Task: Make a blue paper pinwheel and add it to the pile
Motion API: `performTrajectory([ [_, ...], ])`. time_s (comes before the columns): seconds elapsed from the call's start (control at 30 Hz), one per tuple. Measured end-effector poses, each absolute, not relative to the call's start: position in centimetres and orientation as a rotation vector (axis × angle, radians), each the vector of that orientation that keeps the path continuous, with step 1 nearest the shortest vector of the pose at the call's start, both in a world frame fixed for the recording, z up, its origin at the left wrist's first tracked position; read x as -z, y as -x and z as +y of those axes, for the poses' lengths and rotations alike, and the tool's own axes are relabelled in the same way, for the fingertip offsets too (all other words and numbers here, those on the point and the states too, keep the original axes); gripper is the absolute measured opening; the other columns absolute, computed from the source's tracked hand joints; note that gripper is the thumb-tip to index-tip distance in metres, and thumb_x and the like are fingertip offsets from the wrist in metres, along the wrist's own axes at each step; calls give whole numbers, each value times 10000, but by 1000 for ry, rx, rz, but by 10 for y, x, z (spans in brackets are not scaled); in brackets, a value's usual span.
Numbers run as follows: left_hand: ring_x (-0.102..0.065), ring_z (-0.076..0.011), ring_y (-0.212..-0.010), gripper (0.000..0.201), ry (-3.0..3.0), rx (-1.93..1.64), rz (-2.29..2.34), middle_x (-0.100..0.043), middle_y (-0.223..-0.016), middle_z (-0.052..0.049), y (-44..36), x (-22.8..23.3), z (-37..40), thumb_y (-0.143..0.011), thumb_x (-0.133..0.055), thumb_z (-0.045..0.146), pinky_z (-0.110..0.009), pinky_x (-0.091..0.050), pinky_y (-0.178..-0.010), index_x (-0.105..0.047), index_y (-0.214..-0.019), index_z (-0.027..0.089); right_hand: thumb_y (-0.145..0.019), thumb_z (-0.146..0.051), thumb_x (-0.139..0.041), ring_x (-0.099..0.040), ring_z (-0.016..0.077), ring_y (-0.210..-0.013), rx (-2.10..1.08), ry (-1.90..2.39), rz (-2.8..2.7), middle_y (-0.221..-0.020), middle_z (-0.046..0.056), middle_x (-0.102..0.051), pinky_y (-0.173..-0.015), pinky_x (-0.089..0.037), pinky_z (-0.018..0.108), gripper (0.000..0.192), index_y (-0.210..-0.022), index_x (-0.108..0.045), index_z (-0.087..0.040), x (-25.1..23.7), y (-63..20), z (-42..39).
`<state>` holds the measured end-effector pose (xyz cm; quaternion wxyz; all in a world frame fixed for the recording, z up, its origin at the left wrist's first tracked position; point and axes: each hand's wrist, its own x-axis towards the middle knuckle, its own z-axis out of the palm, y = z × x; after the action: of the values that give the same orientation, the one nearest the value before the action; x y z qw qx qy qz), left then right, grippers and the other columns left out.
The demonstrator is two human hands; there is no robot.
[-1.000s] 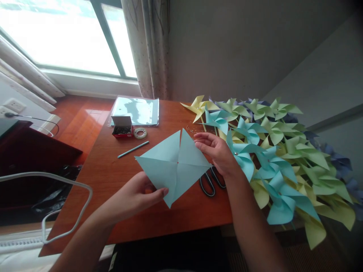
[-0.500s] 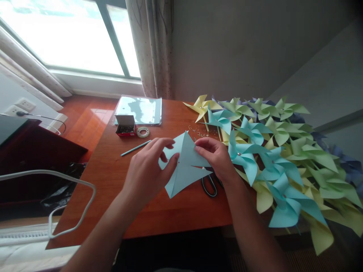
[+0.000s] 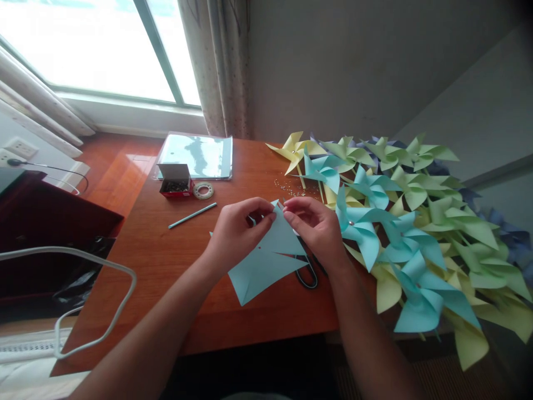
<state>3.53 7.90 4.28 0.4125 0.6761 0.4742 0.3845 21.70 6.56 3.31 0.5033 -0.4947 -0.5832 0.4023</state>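
While my left hand (image 3: 235,233) pinches the top corner of the blue paper (image 3: 266,261), my right hand (image 3: 318,228) pinches it too, both grips closed tight above the table (image 3: 166,261).

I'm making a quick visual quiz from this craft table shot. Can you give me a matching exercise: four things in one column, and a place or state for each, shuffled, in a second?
Things:
1. blue paper
2. scissors
3. straw
4. pin box

Places or states:
A. open, beside a tape roll
B. partly hidden under the paper, by the right hand
C. lying alone on the table, left of the left hand
D. held by both hands, corners pinched at the top

Pairs: 1-D, 2-B, 3-C, 4-A
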Motion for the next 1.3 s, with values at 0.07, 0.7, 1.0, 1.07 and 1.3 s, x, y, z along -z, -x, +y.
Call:
performTrajectory([
  [0.07,-568,-130,-638,140,-1729,-932,1177,-691,-729,-18,-37,-43,78,-869,-643,283,-218,-431,-566,-722,-883,169,-855,-260,-722,-684,180,-837,-887,1177,-1476,-952,36,-736,-733,-569,311,105,-956,-719,-232,-33,-216,65],
  [0.7,-593,-150,-697,199,-1415,-924,1023,-701,-786,-29,-37,-45,77,-863,-683,356,-226,-437,-597,-738,-898,168,-875,-137,-670,-670,184,-825,-613,1094,-1659,-892,23,-701,-746,-560,338,132,-847,-729,-251,-33,-218,63],
  [1.0,-571,-140,-696,253,-1416,-935,1024,-685,-806,-34,-36,-42,79,-872,-686,409,-233,-453,-618,-728,-902,161,-868,-107,-669,-666,176,-805,-571,1089,-1667,-880,19,-708,-714,-555,328,155,-852,-727,-249,-35,-216,63],
  [1.07,-575,-138,-690,252,-1409,-931,1011,-684,-803,-33,-36,-42,79,-869,-690,408,-232,-455,-615,-729,-902,161,-867,-110,-668,-661,175,-792,-567,1095,-1667,-873,18,-709,-701,-553,325,151,-852,-724,-249,-36,-216,63],
  [1.3,-604,-145,-716,215,-1359,-906,946,-693,-874,-44,-35,-38,79,-843,-729,366,-240,-478,-629,-712,-922,167,-862,-121,-692,-638,169,-778,-675,1074,-1615,-879,20,-696,-701,-534,325,123,-871,-727,-239,-35,-216,63],
])
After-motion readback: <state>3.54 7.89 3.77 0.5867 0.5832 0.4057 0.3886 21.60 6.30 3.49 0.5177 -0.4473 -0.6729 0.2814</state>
